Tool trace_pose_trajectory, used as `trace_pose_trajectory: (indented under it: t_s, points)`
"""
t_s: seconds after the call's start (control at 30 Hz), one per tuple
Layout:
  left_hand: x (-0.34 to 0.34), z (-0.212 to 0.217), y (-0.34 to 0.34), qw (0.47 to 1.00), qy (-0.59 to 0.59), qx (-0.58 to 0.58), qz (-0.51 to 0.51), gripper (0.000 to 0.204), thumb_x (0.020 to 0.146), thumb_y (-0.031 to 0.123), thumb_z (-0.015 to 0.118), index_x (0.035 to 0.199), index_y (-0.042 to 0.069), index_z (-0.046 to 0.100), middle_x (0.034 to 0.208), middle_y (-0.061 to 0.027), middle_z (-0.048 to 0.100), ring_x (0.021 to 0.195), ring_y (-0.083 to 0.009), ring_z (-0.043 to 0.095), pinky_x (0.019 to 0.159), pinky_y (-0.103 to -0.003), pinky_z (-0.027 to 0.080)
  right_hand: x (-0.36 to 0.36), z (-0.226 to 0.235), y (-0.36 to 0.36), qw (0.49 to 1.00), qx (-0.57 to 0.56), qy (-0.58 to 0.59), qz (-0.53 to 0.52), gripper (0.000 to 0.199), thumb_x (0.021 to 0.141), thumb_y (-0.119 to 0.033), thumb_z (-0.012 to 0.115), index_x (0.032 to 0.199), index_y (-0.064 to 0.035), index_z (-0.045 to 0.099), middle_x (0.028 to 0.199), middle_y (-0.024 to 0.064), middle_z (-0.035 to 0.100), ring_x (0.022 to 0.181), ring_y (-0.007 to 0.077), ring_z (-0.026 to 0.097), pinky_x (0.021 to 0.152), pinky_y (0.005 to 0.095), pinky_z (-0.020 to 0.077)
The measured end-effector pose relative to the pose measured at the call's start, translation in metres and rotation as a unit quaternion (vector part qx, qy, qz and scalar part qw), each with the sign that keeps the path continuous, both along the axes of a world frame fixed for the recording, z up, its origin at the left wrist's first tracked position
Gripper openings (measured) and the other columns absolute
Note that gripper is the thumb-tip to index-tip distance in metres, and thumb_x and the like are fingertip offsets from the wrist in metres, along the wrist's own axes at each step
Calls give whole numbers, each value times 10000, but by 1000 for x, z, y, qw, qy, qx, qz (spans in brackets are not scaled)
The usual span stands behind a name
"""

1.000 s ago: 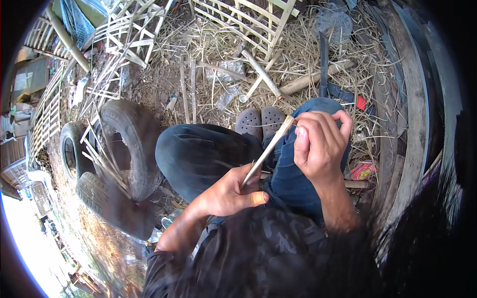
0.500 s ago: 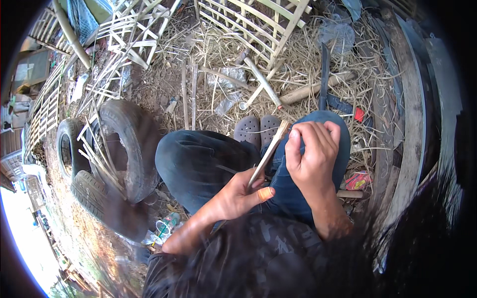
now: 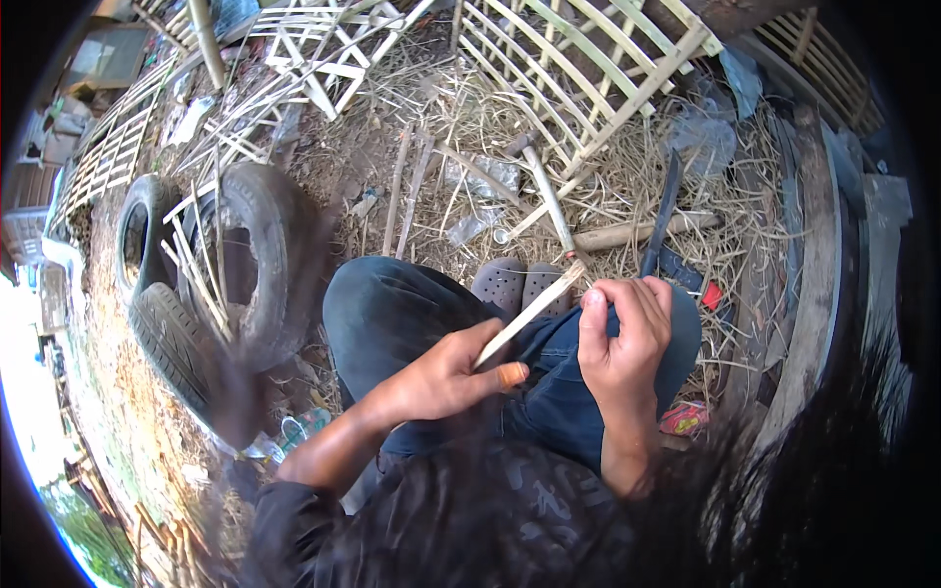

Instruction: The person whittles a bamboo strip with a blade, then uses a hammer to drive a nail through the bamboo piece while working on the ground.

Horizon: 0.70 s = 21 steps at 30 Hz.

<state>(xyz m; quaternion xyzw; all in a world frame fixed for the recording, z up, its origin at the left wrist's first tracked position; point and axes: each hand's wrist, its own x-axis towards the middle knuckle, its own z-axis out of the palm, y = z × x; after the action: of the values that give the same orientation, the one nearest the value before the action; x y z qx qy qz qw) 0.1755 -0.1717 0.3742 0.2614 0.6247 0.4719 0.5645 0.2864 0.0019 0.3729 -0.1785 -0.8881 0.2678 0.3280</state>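
Observation:
My left hand point(image 3: 456, 372) is closed around the lower part of a pale bamboo strip point(image 3: 529, 318). An orange wrap covers part of its thumb. The strip slants up and to the right over my knees, and its far end looks split or frayed. Just right of that end, my right hand point(image 3: 627, 333) is curled closed above my right knee, apart from the strip. Whatever may be inside its fingers is hidden. Beyond the strip's tip lies a hammer point(image 3: 549, 201) with a light handle, and a long dark machete point(image 3: 664, 211) lies to the right.
Bamboo lattice panels point(image 3: 578, 69) stand at the back, with shavings point(image 3: 627, 176) scattered around. A round wooden pole point(image 3: 642, 233) lies under the machete. Old tyres point(image 3: 284, 265) holding several strips are on the left. Grey clogs point(image 3: 500, 284) are between my knees; planks point(image 3: 818, 265) line the right.
The whole view has shifted, with the surroundings turned slightly. The bamboo strip now leans flatter to the right. My left hand still grips it, and my right hand stays curled near its end.

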Motion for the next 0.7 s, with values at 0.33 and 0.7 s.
trace_pose_trajectory:
  t_s: [0.33, 0.7]
  points:
    - [-45, 78, 20, 907, 418, 11, 39, 473, 837, 372, 710, 962, -6, 456, 662, -185, 545, 600, -376, 591, 531, -411, 439, -48, 31, 31, 991, -48, 123, 27, 56, 829, -52, 623, 807, -20, 583, 714, 79, 595, 652, 257, 558, 704, 373, 418]
    - [-146, 16, 54, 897, 426, -109, 31, 513, 902, 459, 610, 723, -17, 540, 531, -47, 434, 522, -122, 374, 481, -349, 353, -137, -8, 50, 951, -286, 85, 80, 127, 876, -146, 636, 864, -20, 625, 705, 85, 626, 667, 236, 587, 625, 350, 457]
